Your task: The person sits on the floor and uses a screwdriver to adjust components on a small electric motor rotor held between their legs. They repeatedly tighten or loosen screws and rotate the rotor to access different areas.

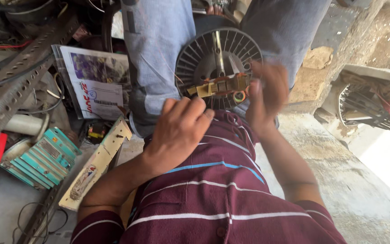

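A round grey finned motor housing (199,54) with a metal shaft (219,49) rests upright between my knees, against my blue jeans (159,54). Across its front lies a yellowish-brown coil block (220,86). My left hand (179,131) is curled at the housing's lower edge, fingers closed against it. At the housing's right side, my right hand (267,92) is blurred by motion, its fingers on the right end of the coil block. My maroon striped shirt (217,190) fills the lower middle.
On the left lie a printed paper packet (98,83), a perforated metal angle bar (19,77), a white spool (23,124), a stack of teal parts (41,156) and a cream board (98,165). A concrete ledge (339,171) and another dark ribbed device (371,108) are on the right.
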